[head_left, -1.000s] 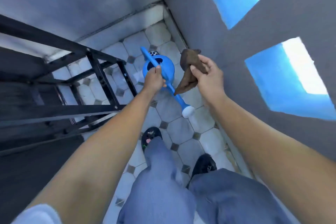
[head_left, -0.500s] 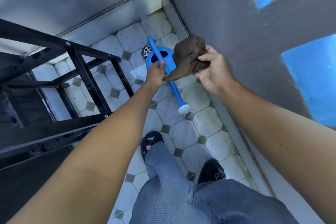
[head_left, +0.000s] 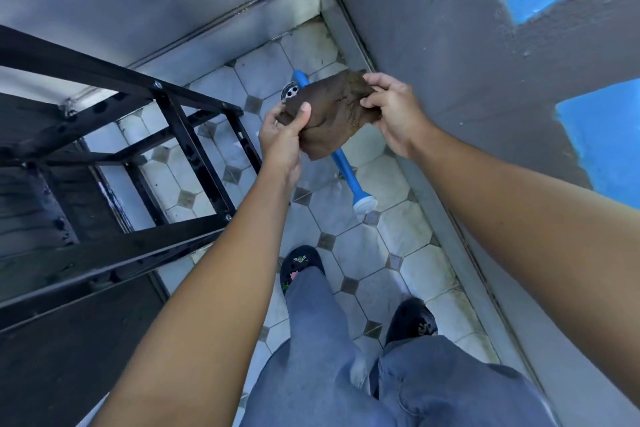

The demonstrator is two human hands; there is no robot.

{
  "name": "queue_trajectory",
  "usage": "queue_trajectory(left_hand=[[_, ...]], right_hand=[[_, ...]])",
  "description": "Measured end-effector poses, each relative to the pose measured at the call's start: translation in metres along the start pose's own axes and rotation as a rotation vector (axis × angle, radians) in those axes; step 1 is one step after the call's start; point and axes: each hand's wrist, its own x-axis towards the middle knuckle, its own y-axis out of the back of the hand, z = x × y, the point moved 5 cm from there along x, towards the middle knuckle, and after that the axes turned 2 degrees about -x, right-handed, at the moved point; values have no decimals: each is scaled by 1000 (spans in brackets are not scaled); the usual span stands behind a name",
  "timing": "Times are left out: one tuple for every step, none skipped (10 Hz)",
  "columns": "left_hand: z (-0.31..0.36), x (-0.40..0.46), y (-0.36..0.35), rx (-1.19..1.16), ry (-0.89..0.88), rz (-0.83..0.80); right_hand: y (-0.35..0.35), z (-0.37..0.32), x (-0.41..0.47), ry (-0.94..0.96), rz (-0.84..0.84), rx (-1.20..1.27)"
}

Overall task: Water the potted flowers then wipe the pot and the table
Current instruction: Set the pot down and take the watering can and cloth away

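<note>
- grey walls meet in a corner, and the floor (head_left: pixel 349 246) has pale tiles with small dark squares.
- a black metal frame (head_left: pixel 194 135) stands on the left side.
- a blue watering can (head_left: pixel 349 177) lies low by the floor, under the hands, with its white tip pointing at the person's feet.
- a brown cloth (head_left: pixel 332 114) is held up in the air over the can.
- the left hand (head_left: pixel 282 135) pinches one end of the cloth with thumb on top.
- the right hand (head_left: pixel 391 111) pinches the other end, fingers curled in.
- the cloth looks soft, light and floppy, so it should fold and bunch easily.
- holding two edges seems best to spread it flat for wiping.
- no pot, flowers or desk top can be seen.
</note>
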Motion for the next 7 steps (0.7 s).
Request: queue_trajectory(left_hand=[[15, 11, 0, 98, -150, 123], [19, 19, -4, 305, -208, 246], [10, 29, -12, 663, -158, 175], [-8, 26, -22, 777, -38, -87], [-6, 11, -19, 780, 18, -148], [23, -13, -21, 899, -54, -118], [73, -77, -45, 1009, -171, -87]], right_hand=[[-4, 4, 15, 62, 56, -139], [-9, 16, 36, 81, 52, -359], [-13, 34, 41, 100, 10, -729], [-24, 52, 35, 105, -182, -902], [-28, 53, 16, 38, -230, -1013], [-27, 24, -11, 80, -198, -998], [-25, -36, -67, 113, -131, -972]])
